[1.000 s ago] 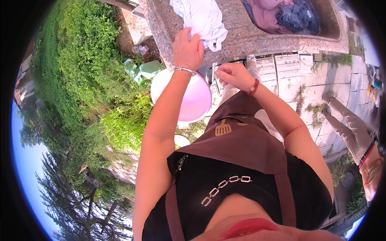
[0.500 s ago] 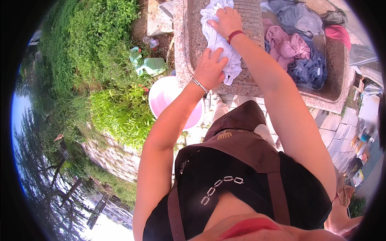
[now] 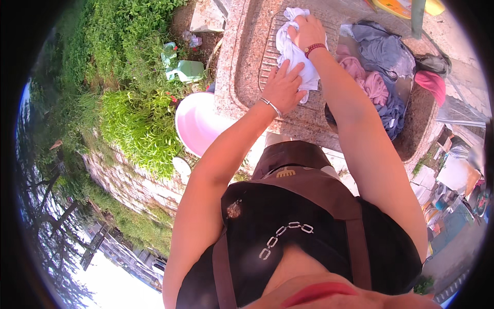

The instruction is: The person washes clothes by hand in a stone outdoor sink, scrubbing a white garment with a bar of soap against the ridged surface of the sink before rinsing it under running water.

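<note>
Out at the left of the frame, leafy plants (image 3: 136, 131) crowd in, with a pale green plastic container (image 3: 188, 71) among them and a pink tub (image 3: 193, 129) just below. Moving across, here's the stone sink (image 3: 225, 85), and on its ribbed slab (image 3: 267, 61), top centre, lies the white cloth (image 3: 292, 51), bunched into a long, crumpled strip. The left hand (image 3: 283, 88) is on its lower end, fingers spread and laid flat, not closed round it. Up at the top end comes the right hand (image 3: 310, 34), fingers bent over the fabric; whether they pinch it, I cannot tell.

So this one piece looks to be in mid-handling, neither opened out nor set aside. And the rest? Right of centre, in the sink's hollow, the dusty pink cloth (image 3: 374, 87) and grey-blue clothes (image 3: 380, 50) sit heaped, no hand on them, while a bright pink cloth (image 3: 431, 86) drapes over the far-right rim. That heap appears left to handle; no finished pile stands out anywhere.
</note>
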A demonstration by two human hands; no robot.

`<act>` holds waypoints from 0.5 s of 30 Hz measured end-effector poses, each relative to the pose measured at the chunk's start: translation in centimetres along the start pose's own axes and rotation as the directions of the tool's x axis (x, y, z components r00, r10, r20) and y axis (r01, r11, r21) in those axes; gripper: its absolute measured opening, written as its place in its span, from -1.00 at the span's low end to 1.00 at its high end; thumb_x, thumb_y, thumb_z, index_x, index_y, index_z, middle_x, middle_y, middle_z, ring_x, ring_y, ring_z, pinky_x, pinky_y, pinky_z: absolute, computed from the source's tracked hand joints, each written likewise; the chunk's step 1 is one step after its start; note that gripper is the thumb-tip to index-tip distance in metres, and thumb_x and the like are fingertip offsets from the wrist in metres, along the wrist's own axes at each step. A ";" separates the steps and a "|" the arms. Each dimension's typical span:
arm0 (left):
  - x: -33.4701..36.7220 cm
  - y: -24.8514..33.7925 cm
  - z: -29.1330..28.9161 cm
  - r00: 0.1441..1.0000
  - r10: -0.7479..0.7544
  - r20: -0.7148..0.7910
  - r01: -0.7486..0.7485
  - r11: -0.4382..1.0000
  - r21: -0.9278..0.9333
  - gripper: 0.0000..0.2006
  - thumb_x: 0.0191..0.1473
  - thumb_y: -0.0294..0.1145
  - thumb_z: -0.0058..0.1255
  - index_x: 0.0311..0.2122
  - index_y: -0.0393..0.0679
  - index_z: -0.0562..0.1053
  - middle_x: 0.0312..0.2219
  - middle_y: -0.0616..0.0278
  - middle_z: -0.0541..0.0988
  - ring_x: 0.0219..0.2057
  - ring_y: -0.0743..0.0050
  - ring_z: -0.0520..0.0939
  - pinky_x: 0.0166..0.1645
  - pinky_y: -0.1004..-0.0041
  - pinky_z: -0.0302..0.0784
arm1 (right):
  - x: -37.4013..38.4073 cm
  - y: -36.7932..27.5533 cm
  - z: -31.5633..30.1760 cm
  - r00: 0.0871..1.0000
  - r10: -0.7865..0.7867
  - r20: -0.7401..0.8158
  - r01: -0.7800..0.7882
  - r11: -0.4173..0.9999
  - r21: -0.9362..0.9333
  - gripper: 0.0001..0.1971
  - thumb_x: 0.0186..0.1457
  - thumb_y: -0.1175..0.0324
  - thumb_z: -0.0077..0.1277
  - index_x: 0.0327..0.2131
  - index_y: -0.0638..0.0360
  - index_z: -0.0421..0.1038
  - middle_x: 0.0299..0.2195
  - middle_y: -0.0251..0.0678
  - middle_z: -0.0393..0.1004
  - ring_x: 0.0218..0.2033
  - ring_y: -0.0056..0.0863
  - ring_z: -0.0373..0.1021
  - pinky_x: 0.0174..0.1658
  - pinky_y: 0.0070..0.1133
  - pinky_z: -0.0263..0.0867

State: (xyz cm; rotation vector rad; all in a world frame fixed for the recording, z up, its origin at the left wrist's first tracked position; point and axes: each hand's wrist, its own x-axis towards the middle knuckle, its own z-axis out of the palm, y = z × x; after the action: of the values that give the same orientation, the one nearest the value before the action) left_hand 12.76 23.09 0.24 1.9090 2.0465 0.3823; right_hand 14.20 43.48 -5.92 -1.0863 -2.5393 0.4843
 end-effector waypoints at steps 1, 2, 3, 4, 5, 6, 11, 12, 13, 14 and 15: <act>-0.3 0.4 0.3 0.999 -0.012 0.041 0.012 1.000 0.007 -0.63 0.08 -0.13 -0.05 -0.13 -0.20 0.40 0.24 0.18 0.12 0.24 -0.16 0.07 0.23 -0.03 0.04 | 0.3 0.7 0.3 0.996 -0.070 -0.059 0.072 0.997 0.034 -0.68 -0.06 0.07 0.03 -0.30 0.07 0.49 -0.23 -0.16 0.44 -0.16 -0.11 0.37 -0.11 -0.26 0.31; -0.6 0.2 0.2 0.997 -0.027 0.067 0.026 0.999 0.021 -0.59 0.07 -0.09 -0.05 -0.08 -0.20 0.40 0.23 0.16 0.12 0.25 -0.16 0.06 0.24 -0.03 0.02 | -0.3 0.2 -0.5 0.996 -0.037 0.076 0.024 0.986 0.166 -0.71 -0.07 0.09 0.02 -0.36 0.07 0.50 -0.34 -0.17 0.45 -0.26 -0.13 0.40 -0.18 -0.26 0.33; -0.8 -0.2 0.0 0.995 -0.052 0.083 0.049 0.998 0.038 -0.54 0.07 -0.06 -0.06 -0.04 -0.20 0.39 0.23 0.14 0.12 0.25 -0.16 0.05 0.26 -0.03 0.00 | -1.5 -1.2 -2.0 0.976 -0.034 0.213 -0.029 0.957 0.288 -0.73 -0.07 0.11 0.02 -0.41 0.07 0.50 -0.46 -0.18 0.46 -0.37 -0.15 0.43 -0.24 -0.27 0.34; -1.0 -0.3 0.0 0.992 -0.078 0.099 0.074 0.996 0.047 -0.49 0.06 -0.02 -0.06 0.00 -0.21 0.38 0.23 0.11 0.13 0.26 -0.17 0.03 0.28 -0.03 -0.03 | -4.5 -3.1 -3.8 0.976 -0.137 0.168 0.080 0.947 0.312 -0.74 -0.08 0.12 0.02 -0.45 0.08 0.49 -0.52 -0.18 0.45 -0.43 -0.16 0.43 -0.29 -0.26 0.34; -1.2 -0.5 0.3 0.995 -0.040 0.096 0.037 0.999 0.031 -0.46 0.06 0.00 -0.06 0.03 -0.21 0.37 0.23 0.10 0.11 0.26 -0.17 0.03 0.28 -0.03 -0.04 | -8.1 -4.5 -5.3 0.965 -0.234 0.122 0.183 0.927 0.328 -0.75 -0.09 0.13 0.01 -0.49 0.10 0.48 -0.58 -0.18 0.45 -0.50 -0.16 0.43 -0.33 -0.26 0.35; -1.6 -0.7 0.9 0.995 -0.001 0.100 0.000 1.000 0.012 -0.43 0.05 0.02 -0.06 0.05 -0.22 0.36 0.24 0.09 0.10 0.26 -0.17 0.03 0.29 -0.02 -0.06 | -10.8 -4.9 -6.0 0.966 -0.205 0.159 0.152 0.943 0.295 -0.74 -0.10 0.12 0.02 -0.50 0.11 0.47 -0.55 -0.17 0.47 -0.48 -0.17 0.45 -0.33 -0.27 0.35; -1.4 -0.3 1.0 0.993 -0.078 0.086 0.087 0.990 -0.111 -0.45 0.04 0.00 -0.03 0.00 -0.25 0.36 0.22 0.02 0.14 0.26 -0.18 0.02 0.28 -0.05 -0.07 | -3.4 -4.0 -1.4 0.989 -0.021 0.148 0.024 1.000 -0.020 -0.71 -0.09 0.09 0.04 -0.47 0.13 0.47 -0.50 -0.16 0.52 -0.45 -0.19 0.47 -0.34 -0.28 0.38; -0.7 0.2 0.5 0.997 -0.036 0.066 0.044 0.992 -0.116 -0.47 0.03 -0.01 -0.03 -0.02 -0.26 0.36 0.21 -0.01 0.15 0.26 -0.19 0.02 0.27 -0.06 -0.07 | 0.1 -2.9 -0.5 0.991 0.072 0.114 -0.058 0.991 -0.122 -0.71 -0.08 0.08 0.04 -0.45 0.12 0.47 -0.50 -0.18 0.52 -0.45 -0.18 0.47 -0.34 -0.29 0.38; -0.3 -0.1 0.1 0.999 0.007 0.043 -0.003 0.995 -0.104 -0.48 0.03 -0.02 -0.02 -0.05 -0.27 0.37 0.20 -0.03 0.17 0.26 -0.20 0.02 0.27 -0.06 -0.06 | 1.9 -2.2 -0.1 0.994 0.069 0.081 -0.060 0.993 -0.106 -0.70 -0.06 0.08 0.02 -0.43 0.13 0.47 -0.49 -0.19 0.53 -0.42 -0.17 0.47 -0.29 -0.29 0.37; 0.0 -0.4 0.0 1.000 0.011 -0.001 -0.011 0.996 -0.087 -0.51 0.04 -0.06 -0.02 -0.07 -0.28 0.36 0.18 -0.06 0.19 0.23 -0.20 0.07 0.25 -0.05 -0.03 | 2.8 -1.4 0.0 0.997 0.059 0.051 -0.054 0.994 -0.096 -0.69 -0.05 0.07 0.01 -0.41 0.13 0.47 -0.49 -0.20 0.53 -0.40 -0.16 0.46 -0.25 -0.29 0.36; -0.3 -0.5 -0.1 0.999 0.005 -0.040 -0.008 0.997 -0.081 -0.54 0.04 -0.09 -0.02 -0.10 -0.29 0.36 0.16 -0.09 0.21 0.21 -0.21 0.12 0.24 -0.04 0.00 | 2.1 -1.7 0.0 0.996 -0.015 -0.086 0.008 0.997 -0.072 -0.68 -0.04 0.06 0.00 -0.40 0.13 0.47 -0.46 -0.17 0.52 -0.36 -0.15 0.45 -0.22 -0.30 0.34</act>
State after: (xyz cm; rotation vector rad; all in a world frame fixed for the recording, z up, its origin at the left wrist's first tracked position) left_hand 12.28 22.71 0.10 1.8751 2.0171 0.5011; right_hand 11.74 43.94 -4.86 -1.0925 -2.5027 0.3386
